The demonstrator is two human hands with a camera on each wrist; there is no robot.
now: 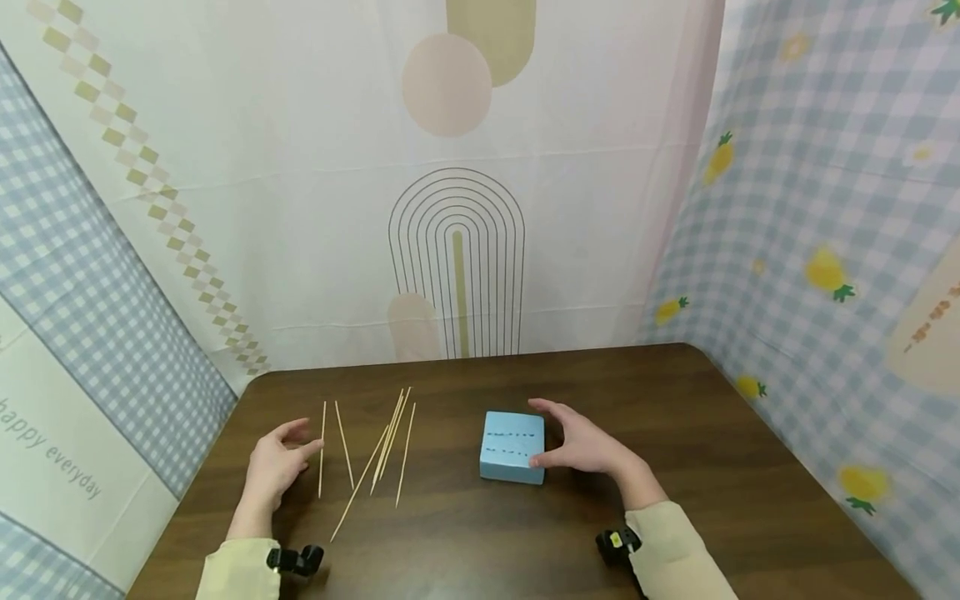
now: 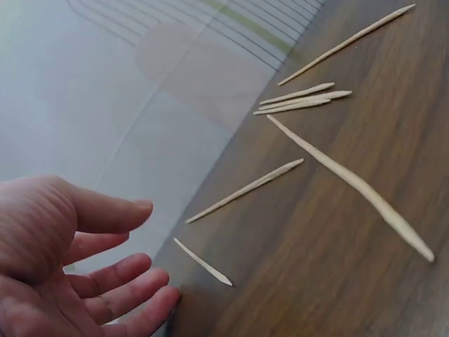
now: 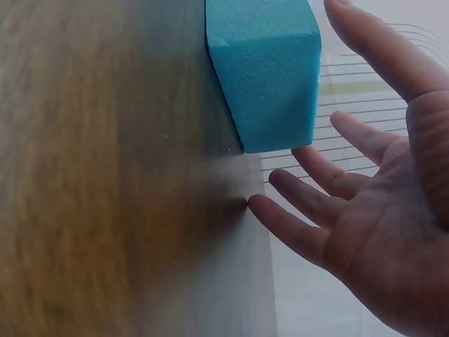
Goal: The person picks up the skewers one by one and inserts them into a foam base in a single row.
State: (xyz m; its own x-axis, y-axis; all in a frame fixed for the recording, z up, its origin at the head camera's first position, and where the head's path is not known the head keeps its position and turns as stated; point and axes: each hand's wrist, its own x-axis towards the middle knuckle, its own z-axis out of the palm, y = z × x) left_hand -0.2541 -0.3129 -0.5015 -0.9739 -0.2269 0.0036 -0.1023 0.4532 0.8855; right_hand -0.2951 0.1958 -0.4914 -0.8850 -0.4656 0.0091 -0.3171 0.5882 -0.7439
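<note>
Several thin, pointed wooden sticks lie on the dark wood table, some crossing in a loose bunch. My left hand hovers at the leftmost stick, thumb tip right beside it, fingers spread and holding nothing. The left wrist view shows that hand's loosely bent fingers apart from the sticks. Right of the sticks sits a light blue block with rows of dark marks on top. Around its right side spreads my right hand, thumb overlapping the front right corner. In the right wrist view, the fingers are extended beside the block.
Both sleeved wrists carry a small black camera. A printed white cloth hangs behind the table's back edge, and blue checked cloth hangs along the right side. Bare table surface lies in front of the block.
</note>
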